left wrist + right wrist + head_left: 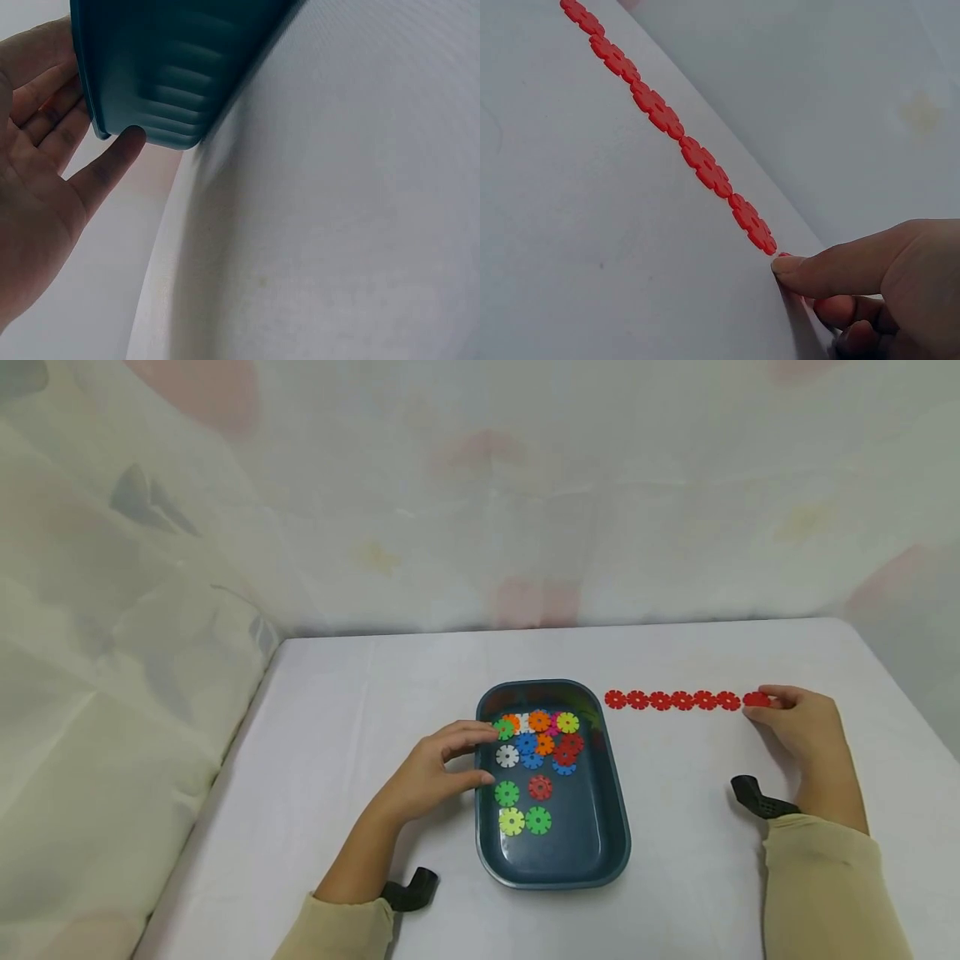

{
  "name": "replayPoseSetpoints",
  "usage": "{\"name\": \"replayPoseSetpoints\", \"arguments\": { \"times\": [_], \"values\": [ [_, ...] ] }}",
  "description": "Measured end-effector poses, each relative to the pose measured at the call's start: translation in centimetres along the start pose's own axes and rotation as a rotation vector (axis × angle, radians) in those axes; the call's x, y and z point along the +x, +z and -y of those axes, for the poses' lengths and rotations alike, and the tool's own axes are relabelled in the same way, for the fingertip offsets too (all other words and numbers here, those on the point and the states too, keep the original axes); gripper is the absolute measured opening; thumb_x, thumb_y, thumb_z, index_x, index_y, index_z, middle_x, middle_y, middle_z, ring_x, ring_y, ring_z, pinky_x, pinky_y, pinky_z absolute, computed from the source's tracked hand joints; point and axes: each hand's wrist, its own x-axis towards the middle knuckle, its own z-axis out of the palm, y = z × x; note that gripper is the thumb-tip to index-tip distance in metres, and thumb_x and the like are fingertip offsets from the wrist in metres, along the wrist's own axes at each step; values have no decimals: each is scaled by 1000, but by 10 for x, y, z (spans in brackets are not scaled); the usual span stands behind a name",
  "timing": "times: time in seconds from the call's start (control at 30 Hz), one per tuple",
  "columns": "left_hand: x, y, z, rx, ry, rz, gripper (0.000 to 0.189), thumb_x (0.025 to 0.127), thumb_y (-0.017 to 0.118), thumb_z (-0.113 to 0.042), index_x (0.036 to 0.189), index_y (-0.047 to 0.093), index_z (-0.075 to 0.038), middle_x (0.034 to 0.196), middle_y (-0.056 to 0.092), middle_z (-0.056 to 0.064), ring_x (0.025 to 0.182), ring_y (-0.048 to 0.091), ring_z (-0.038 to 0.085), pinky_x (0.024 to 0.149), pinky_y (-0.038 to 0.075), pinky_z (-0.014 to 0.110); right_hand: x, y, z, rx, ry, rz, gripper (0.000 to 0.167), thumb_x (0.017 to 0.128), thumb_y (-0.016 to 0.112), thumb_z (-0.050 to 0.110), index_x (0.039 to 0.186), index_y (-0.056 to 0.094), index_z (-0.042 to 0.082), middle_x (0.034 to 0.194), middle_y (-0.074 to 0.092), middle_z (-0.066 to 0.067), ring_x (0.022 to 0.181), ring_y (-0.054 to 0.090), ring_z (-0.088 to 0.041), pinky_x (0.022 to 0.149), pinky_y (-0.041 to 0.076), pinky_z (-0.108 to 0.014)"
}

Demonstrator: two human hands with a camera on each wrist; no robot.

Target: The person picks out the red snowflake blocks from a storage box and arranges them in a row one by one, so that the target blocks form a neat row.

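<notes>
My right hand (pixel 802 727) pinches a red notched plastic disc (pixel 753 699) between thumb and fingers at the right end of a row. Several matching red discs (pixel 682 700) lie edge to edge in that row on the table. In the right wrist view, the fingers mostly cover the held disc, beside the last red disc (pixel 753 223) of the row. My left hand (pixel 431 772) is at the left rim of a dark teal tray (pixel 617 810), fingers and thumb spread apart. The left wrist view has its thumb overlapping the tray's outer wall (pixel 172 82).
Loose notched discs in several colours lie in the tray, among them a white disc (pixel 507 756), a lone red disc (pixel 540 787) and a green disc (pixel 538 820). A white cloth (pixel 690 877) covers the table. Patterned fabric (pixel 420 527) hangs behind and at the left.
</notes>
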Motion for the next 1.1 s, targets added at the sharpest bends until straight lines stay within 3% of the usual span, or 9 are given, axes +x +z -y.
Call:
{"name": "replayPoseSetpoints", "arguments": {
  "times": [0.43, 1.1],
  "values": [
    [0, 0, -1, 9, 11, -2, 52, 81, 81, -20, 129, 64, -12, 134, 58, -9, 127, 53, 12, 110, 44, 35, 0, -1, 4, 12, 34, 0, 71, 96, 60, 40, 152, 34, 6, 144, 38, -28, 133, 31, -47, 103, 40, -63],
    [0, 0, -2, -2, 16, -1, 52, 81, 81, -18, 129, 64, -11, 133, 58, -8, 127, 53, 13, 111, 44, 40, -4, -1, 7, 0, 18, -3, 61, 97, 57, 36, 146, 43, 2, 141, 43, -28, 130, 36, -46, 101, 39, -62]
  ]
}}
